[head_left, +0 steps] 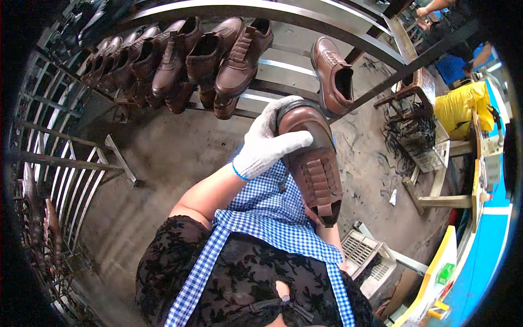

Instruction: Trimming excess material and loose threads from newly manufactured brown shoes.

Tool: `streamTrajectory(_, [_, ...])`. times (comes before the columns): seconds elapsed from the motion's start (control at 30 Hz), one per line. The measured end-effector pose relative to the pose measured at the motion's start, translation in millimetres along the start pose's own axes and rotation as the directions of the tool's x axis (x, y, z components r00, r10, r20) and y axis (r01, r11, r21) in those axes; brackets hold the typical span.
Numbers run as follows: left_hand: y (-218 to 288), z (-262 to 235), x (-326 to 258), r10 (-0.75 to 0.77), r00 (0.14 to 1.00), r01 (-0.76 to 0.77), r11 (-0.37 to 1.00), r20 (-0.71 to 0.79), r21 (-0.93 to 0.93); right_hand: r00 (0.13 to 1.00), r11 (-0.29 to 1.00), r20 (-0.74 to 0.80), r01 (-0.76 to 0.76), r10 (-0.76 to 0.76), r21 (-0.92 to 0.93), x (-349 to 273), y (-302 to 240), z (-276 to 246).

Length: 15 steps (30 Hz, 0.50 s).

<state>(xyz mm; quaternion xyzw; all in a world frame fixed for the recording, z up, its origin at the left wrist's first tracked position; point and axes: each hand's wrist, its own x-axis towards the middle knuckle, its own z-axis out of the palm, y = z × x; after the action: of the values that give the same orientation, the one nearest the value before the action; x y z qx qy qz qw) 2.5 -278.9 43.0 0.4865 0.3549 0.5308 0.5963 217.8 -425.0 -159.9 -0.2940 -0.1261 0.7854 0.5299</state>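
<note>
A brown leather shoe (314, 158) with elastic straps across its upper is held up in front of my chest, toe away from me. My left hand (266, 143), in a white knit glove with a blue cuff, is closed around its toe end, thumb lying across the top. My right forearm (330, 237) rises behind the heel end; the shoe hides that hand's fingers. Beyond the toe, a single brown shoe (333, 75) rests on a metal rack (294, 82). More brown shoes (239, 62) stand in rows to its left.
At the left are curved-looking metal racks (71, 163). To the right stand a wooden stool (408, 90) with black strips, a yellow sack (462, 109), a blue-topped workbench (493, 234) and a pale plastic crate (366, 252). Another person's arm (436, 6) shows at the top right.
</note>
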Motion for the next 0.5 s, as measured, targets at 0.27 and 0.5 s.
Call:
streamTrajectory(0.27, [-38,-47,52,0.019,0.997,-0.019,1.0,-0.078,-0.006,0.828,0.819,0.556,-0.372,0.079,0.437,63,-24,88])
streamTrajectory(0.5, [-45,-42,29,-0.077,0.996,0.071,0.989,-0.04,-0.128,0.841,0.774,0.535,-0.387,0.074,0.501,153,-24,122])
